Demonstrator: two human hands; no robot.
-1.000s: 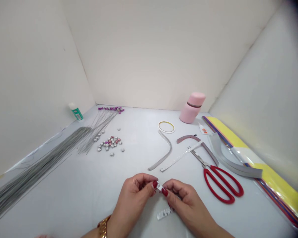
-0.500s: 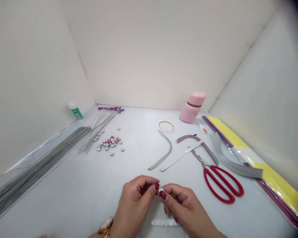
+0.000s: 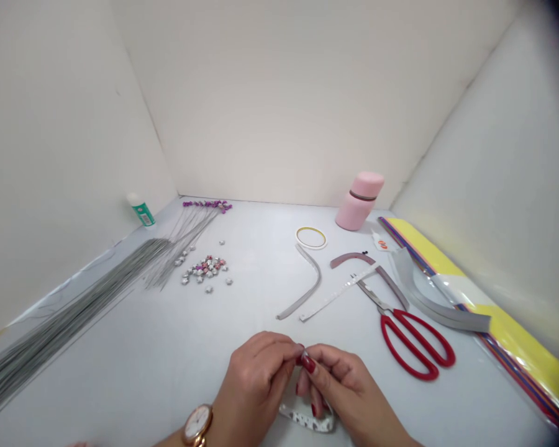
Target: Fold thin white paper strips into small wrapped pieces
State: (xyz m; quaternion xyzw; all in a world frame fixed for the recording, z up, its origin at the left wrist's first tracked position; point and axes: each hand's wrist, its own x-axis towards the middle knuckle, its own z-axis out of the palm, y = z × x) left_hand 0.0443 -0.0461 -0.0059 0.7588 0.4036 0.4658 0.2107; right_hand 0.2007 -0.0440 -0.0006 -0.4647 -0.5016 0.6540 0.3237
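My left hand (image 3: 265, 366) and my right hand (image 3: 338, 385) meet at the front middle of the table, fingertips pinched together. Between them is the end of a narrow silvery-white paper strip (image 3: 310, 423), mostly hidden by the fingers. The strip's free part curves in a loop under my right hand and shows a dark dotted pattern. Behind my hands lie a curved grey strip bundle (image 3: 314, 279) and a flat shiny white strip (image 3: 330, 298). Small folded paper stars (image 3: 207, 268), mostly silver with some pink and purple, are heaped to the left.
Red-handled scissors (image 3: 417, 344) lie right of my hands. Beyond are grey strips (image 3: 447, 316), yellow sheets in plastic (image 3: 507, 329), a pink flask (image 3: 358, 202) and a tape roll (image 3: 311, 238). Wires (image 3: 84, 298), purple-tipped stems (image 3: 207, 205) and a glue stick (image 3: 142, 211) are at left.
My left hand has turned over the pinch, its fingers now covering the strip's end. The strip's free part has bent from flat into a loop below my right hand.
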